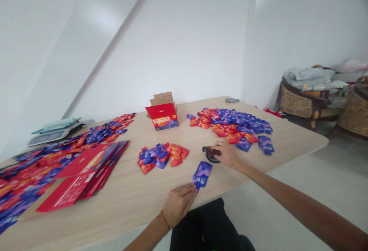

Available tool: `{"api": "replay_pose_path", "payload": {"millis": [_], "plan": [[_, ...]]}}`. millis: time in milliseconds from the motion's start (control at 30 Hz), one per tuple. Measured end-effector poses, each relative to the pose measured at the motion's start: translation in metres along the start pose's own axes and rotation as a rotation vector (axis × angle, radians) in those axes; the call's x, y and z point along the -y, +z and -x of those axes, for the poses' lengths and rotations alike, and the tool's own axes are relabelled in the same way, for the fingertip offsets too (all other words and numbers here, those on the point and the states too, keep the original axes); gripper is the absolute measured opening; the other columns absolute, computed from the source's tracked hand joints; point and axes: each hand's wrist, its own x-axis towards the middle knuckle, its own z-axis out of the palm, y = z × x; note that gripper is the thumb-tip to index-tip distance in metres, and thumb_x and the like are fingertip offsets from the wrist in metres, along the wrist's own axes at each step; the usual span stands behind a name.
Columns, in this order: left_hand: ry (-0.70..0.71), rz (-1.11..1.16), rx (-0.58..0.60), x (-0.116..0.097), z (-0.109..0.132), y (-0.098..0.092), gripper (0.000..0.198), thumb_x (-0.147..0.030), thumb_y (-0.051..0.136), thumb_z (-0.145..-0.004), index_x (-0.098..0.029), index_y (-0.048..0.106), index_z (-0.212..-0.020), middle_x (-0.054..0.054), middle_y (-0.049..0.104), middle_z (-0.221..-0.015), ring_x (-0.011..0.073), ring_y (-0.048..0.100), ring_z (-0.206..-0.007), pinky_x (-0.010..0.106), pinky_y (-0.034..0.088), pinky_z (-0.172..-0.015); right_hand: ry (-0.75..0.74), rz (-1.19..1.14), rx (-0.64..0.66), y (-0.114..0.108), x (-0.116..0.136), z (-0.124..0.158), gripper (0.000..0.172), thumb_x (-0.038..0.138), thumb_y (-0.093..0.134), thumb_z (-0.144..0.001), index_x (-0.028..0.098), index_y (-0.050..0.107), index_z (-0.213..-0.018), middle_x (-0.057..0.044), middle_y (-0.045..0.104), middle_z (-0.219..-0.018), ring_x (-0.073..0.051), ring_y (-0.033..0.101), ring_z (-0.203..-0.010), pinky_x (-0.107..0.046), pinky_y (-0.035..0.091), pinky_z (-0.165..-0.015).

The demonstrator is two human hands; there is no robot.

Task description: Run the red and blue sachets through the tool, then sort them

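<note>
The left hand [178, 204] pinched a blue sachet [202, 173] by its near corner, holding it flat on the table [287, 143], while the right hand [228, 154] curled around a small dark tool [209, 154] just beyond. A sachet pile [162, 156] and an open red box [163, 114] lay farther off, within reach.

We could not make out the dark object [209, 152], half covered by our right hand [228, 155], nor whether that hand gripped it. Our left hand [178, 203] hid the blue sachet [202, 173] at its near end. The sachet heap [17, 182] ran off the left edge, and the print on the red box [164, 118] was too small to read.
</note>
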Motion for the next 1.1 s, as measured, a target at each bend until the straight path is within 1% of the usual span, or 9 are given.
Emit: {"api": "replay_pose_path", "payload": {"millis": [167, 233, 333, 467, 600, 700, 867, 1000, 1100], "plan": [[-0.167, -0.003, 0.013, -0.009, -0.028, -0.015, 0.030, -0.027, 0.043, -0.104, -0.027, 0.065, -0.125, 0.003, 0.069, -0.125, 0.0183, 0.065, -0.114, 0.032, 0.050, -0.104, 0.245, -0.154, -0.187, -0.014, -0.047, 0.034, 0.029, 0.044, 0.068, -0.084, 0.026, 0.077, -0.105, -0.005, 0.074, -0.097, -0.024, 0.068, -0.086, -0.032, 0.048, -0.074], [-0.306, -0.057, 0.027, -0.016, -0.051, -0.018, 0.029, -0.033, 0.049, -0.101, -0.026, 0.062, -0.126, 0.005, 0.067, -0.126, 0.0209, 0.064, -0.113, 0.034, 0.051, -0.101, 0.249, -0.194, -0.196, -0.013, -0.065, 0.051, 0.031, 0.046, 0.068, -0.082, 0.026, 0.077, -0.104, -0.006, 0.074, -0.097, -0.025, 0.068, -0.087, -0.035, 0.050, -0.077], [-0.468, -0.206, 0.144, -0.027, -0.088, -0.015, 0.051, -0.046, 0.062, -0.090, -0.023, 0.057, -0.134, 0.010, 0.064, -0.129, 0.0297, 0.060, -0.116, 0.043, 0.049, -0.099, 0.229, -0.270, -0.214, -0.010, -0.081, 0.068, 0.035, 0.048, 0.066, -0.085, 0.025, 0.076, -0.109, -0.008, 0.073, -0.104, -0.026, 0.068, -0.092, -0.037, 0.051, -0.081], [-0.571, -0.358, 0.321, -0.035, -0.119, -0.004, 0.071, -0.051, 0.062, -0.085, -0.017, 0.046, -0.145, 0.019, 0.062, -0.129, 0.0399, 0.055, -0.120, 0.055, 0.044, -0.099, 0.186, -0.361, -0.209, -0.007, -0.086, 0.075, 0.036, 0.050, 0.065, -0.086, 0.025, 0.075, -0.110, -0.008, 0.072, -0.105, -0.026, 0.068, -0.092, -0.038, 0.052, -0.081], [-0.585, -0.357, 0.388, -0.033, -0.128, 0.001, 0.069, -0.044, 0.061, -0.082, -0.015, 0.044, -0.142, 0.018, 0.067, -0.117, 0.0377, 0.061, -0.110, 0.051, 0.048, -0.093, 0.216, -0.464, -0.217, -0.002, -0.092, 0.073, 0.037, 0.050, 0.068, -0.084, 0.024, 0.075, -0.110, -0.007, 0.072, -0.106, -0.027, 0.068, -0.093, -0.038, 0.053, -0.082], [-0.580, -0.351, 0.411, -0.027, -0.130, -0.003, 0.078, -0.042, 0.065, -0.076, -0.014, 0.038, -0.144, 0.016, 0.068, -0.114, 0.0363, 0.065, -0.105, 0.047, 0.051, -0.090, 0.239, -0.518, -0.222, 0.002, -0.097, 0.073, 0.039, 0.050, 0.070, -0.083, 0.024, 0.075, -0.111, -0.007, 0.073, -0.107, -0.027, 0.068, -0.096, -0.039, 0.053, -0.085], [-0.429, -0.354, 0.421, -0.016, -0.144, -0.015, 0.093, -0.034, 0.066, -0.074, -0.013, 0.022, -0.154, 0.017, 0.063, -0.124, 0.0350, 0.062, -0.112, 0.045, 0.050, -0.095, 0.244, -0.576, -0.232, 0.002, -0.097, 0.073, 0.041, 0.052, 0.070, -0.082, 0.025, 0.075, -0.112, -0.007, 0.073, -0.107, -0.027, 0.068, -0.096, -0.038, 0.054, -0.085], [-0.295, -0.393, 0.415, 0.006, -0.174, -0.022, 0.093, -0.015, 0.063, -0.077, -0.022, 0.017, -0.158, 0.017, 0.052, -0.139, 0.0355, 0.052, -0.125, 0.047, 0.046, -0.103, 0.252, -0.594, -0.219, 0.002, -0.095, 0.073, 0.041, 0.052, 0.070, -0.081, 0.025, 0.075, -0.112, -0.007, 0.073, -0.105, -0.027, 0.069, -0.094, -0.039, 0.055, -0.083], [-0.269, -0.422, 0.436, 0.032, -0.199, -0.019, 0.090, -0.007, 0.060, -0.080, -0.025, 0.019, -0.158, 0.018, 0.052, -0.138, 0.0353, 0.054, -0.125, 0.049, 0.047, -0.101, 0.283, -0.619, -0.224, 0.004, -0.096, 0.074, 0.042, 0.053, 0.072, -0.079, 0.025, 0.075, -0.111, -0.007, 0.074, -0.105, -0.028, 0.069, -0.093, -0.041, 0.056, -0.083]]}}
